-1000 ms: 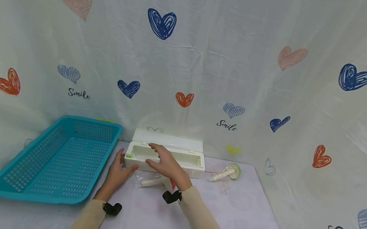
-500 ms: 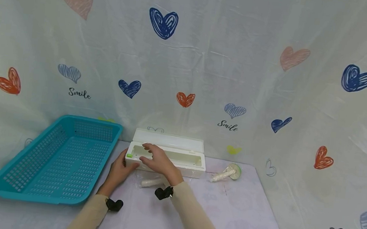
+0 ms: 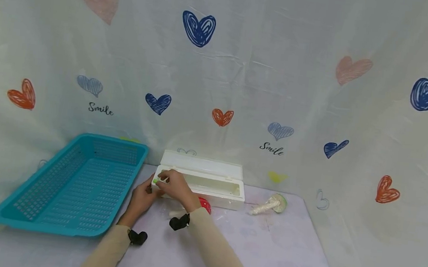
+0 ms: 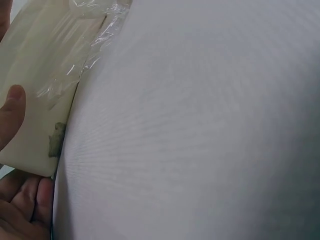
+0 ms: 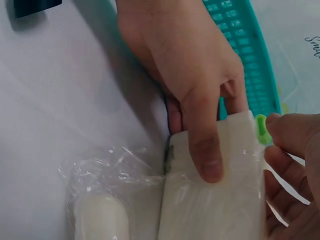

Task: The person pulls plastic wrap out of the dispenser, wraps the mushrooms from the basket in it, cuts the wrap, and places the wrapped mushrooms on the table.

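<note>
A long white box (image 3: pixel 215 200) with a raised lid stands against the backdrop. It looks like a cling film dispenser, with clear film along its front. My left hand (image 3: pixel 141 201) grips its left end, the thumb (image 5: pixel 206 155) on the front and the other fingers round the end. At that end sits a small green slider (image 5: pixel 262 129). My right hand (image 3: pixel 175 188) pinches the slider between thumb and index finger, the other fingers curled. In front of the box lies a film-wrapped thing with a white handle (image 5: pixel 102 217) and a red head (image 3: pixel 205 205), partly hidden by my right wrist.
On the left stands a turquoise plastic basket (image 3: pixel 54 227). A film-wrapped thing with a pale handle and green-edged round head (image 3: pixel 278 203) lies to the right of the box. The heart-printed backdrop (image 3: pixel 242 76) rises behind the table.
My right hand has moved left over the box from its middle to the green slider, and its fingers have closed. My left hand has come in to grip the box's left end.
</note>
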`<state>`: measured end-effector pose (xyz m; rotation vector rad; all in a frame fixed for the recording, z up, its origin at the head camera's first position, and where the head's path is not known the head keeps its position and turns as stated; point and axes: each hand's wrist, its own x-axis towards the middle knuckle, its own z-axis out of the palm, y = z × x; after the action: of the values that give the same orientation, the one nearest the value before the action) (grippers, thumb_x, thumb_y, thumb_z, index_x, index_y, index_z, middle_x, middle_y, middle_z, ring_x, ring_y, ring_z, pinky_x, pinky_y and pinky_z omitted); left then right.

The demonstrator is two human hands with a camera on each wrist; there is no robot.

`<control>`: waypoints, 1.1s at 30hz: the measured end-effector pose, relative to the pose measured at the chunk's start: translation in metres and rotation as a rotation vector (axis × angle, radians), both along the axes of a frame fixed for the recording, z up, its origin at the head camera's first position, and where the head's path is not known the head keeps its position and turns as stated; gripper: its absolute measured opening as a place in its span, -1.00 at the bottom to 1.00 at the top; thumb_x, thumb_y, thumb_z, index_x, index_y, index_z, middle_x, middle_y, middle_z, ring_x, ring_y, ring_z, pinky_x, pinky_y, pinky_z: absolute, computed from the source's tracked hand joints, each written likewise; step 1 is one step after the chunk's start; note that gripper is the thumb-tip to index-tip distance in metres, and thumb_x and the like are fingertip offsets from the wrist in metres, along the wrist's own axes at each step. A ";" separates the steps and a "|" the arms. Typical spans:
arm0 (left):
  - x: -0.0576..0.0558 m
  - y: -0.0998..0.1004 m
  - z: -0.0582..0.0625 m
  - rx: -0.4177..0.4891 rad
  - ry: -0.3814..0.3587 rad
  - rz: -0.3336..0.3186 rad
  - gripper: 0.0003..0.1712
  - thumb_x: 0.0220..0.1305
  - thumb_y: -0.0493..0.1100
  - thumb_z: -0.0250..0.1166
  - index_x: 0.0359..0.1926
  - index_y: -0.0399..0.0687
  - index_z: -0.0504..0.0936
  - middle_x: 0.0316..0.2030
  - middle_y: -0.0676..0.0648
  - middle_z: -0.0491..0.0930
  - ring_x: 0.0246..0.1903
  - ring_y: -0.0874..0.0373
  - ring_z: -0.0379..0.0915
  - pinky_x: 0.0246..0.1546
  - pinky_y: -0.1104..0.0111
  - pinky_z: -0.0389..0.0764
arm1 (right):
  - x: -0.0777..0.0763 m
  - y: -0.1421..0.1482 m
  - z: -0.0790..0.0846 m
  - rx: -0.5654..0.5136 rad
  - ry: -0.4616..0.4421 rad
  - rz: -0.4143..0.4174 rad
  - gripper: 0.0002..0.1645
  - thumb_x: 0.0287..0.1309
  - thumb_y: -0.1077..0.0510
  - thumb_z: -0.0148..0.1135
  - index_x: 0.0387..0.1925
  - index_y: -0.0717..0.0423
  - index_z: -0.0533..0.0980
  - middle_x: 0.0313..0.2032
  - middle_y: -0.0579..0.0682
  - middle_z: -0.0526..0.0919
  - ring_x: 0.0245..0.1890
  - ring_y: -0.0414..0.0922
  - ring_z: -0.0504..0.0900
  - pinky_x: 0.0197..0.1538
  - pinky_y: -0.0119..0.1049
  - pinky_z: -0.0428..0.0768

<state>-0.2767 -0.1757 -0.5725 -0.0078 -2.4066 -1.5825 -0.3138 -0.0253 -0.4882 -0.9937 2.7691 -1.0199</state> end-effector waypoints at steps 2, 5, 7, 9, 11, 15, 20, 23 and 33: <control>-0.001 0.002 0.000 0.023 -0.016 -0.002 -0.10 0.30 -0.19 0.46 0.55 -0.21 0.23 0.37 -0.38 0.42 0.22 -0.24 0.56 0.07 0.05 0.67 | -0.001 -0.001 -0.004 -0.004 0.014 -0.017 -0.72 0.35 0.15 0.31 0.01 0.18 0.70 -0.13 0.06 0.75 -0.17 -0.18 0.67 -0.14 -0.50 0.60; -0.002 0.004 0.000 0.029 -0.026 -0.013 -0.10 0.31 -0.20 0.45 0.56 -0.21 0.21 0.42 -0.36 0.37 0.28 -0.24 0.50 0.14 0.02 0.63 | -0.002 -0.001 -0.008 -0.019 0.036 -0.029 -0.78 0.35 0.17 0.32 -0.06 0.18 0.73 -0.19 0.05 0.74 -0.21 -0.20 0.66 -0.18 -0.52 0.59; -0.003 0.005 -0.001 0.040 -0.020 -0.022 -0.07 0.30 -0.20 0.45 0.57 -0.21 0.19 0.44 -0.36 0.34 0.32 -0.24 0.46 0.18 0.00 0.60 | -0.003 0.000 -0.011 -0.024 0.051 -0.037 -0.80 0.35 0.17 0.32 -0.09 0.16 0.74 -0.20 0.02 0.75 -0.22 -0.22 0.66 -0.18 -0.54 0.58; -0.005 0.005 0.000 0.042 -0.015 -0.037 -0.04 0.30 -0.21 0.45 0.59 -0.18 0.14 0.43 -0.37 0.36 0.32 -0.24 0.46 0.18 0.00 0.61 | -0.004 0.000 -0.013 -0.044 0.048 -0.044 -0.81 0.35 0.18 0.33 -0.11 0.16 0.75 -0.21 0.02 0.76 -0.23 -0.22 0.66 -0.20 -0.54 0.58; -0.005 0.006 0.000 0.046 -0.015 -0.047 -0.01 0.30 -0.20 0.46 0.60 -0.11 0.10 0.38 -0.39 0.42 0.27 -0.23 0.51 0.14 0.05 0.64 | -0.005 0.001 -0.014 -0.050 0.051 -0.047 -0.81 0.34 0.17 0.33 -0.12 0.15 0.76 -0.21 0.01 0.77 -0.24 -0.25 0.66 -0.21 -0.55 0.58; -0.005 0.005 0.001 0.041 -0.013 -0.064 -0.03 0.29 -0.23 0.45 0.59 -0.05 0.12 0.30 -0.42 0.49 0.20 -0.21 0.56 0.02 0.24 0.66 | -0.004 0.003 -0.012 -0.042 0.035 -0.053 -0.81 0.34 0.17 0.34 -0.13 0.16 0.76 -0.20 0.00 0.79 -0.24 -0.26 0.66 -0.21 -0.57 0.57; -0.006 0.001 0.002 0.073 0.005 -0.091 -0.06 0.28 -0.29 0.45 0.56 -0.06 0.16 0.32 -0.46 0.46 0.24 -0.25 0.52 -0.01 0.32 0.67 | -0.004 0.008 -0.006 -0.011 0.021 -0.061 -0.82 0.33 0.17 0.35 -0.15 0.17 0.77 -0.20 0.01 0.79 -0.22 -0.21 0.69 -0.22 -0.52 0.59; -0.005 -0.003 0.002 0.089 -0.004 -0.096 -0.06 0.28 -0.30 0.45 0.56 -0.06 0.15 0.31 -0.49 0.45 0.23 -0.29 0.53 -0.04 0.34 0.67 | -0.005 0.011 -0.003 0.024 0.012 -0.057 -0.81 0.34 0.15 0.35 -0.15 0.15 0.77 -0.18 0.01 0.79 -0.22 -0.23 0.68 -0.21 -0.51 0.58; -0.003 -0.003 0.008 0.086 -0.032 -0.085 -0.04 0.26 -0.31 0.46 0.57 -0.05 0.15 0.32 -0.47 0.45 0.23 -0.28 0.54 0.00 0.31 0.66 | -0.008 0.025 0.001 0.062 -0.019 -0.042 -0.80 0.36 0.12 0.33 -0.13 0.13 0.77 -0.16 -0.02 0.80 -0.21 -0.27 0.66 -0.19 -0.51 0.56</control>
<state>-0.2800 -0.1783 -0.5648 -0.0692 -2.3893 -1.7358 -0.3217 -0.0007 -0.4872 -0.9178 2.7987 -0.9376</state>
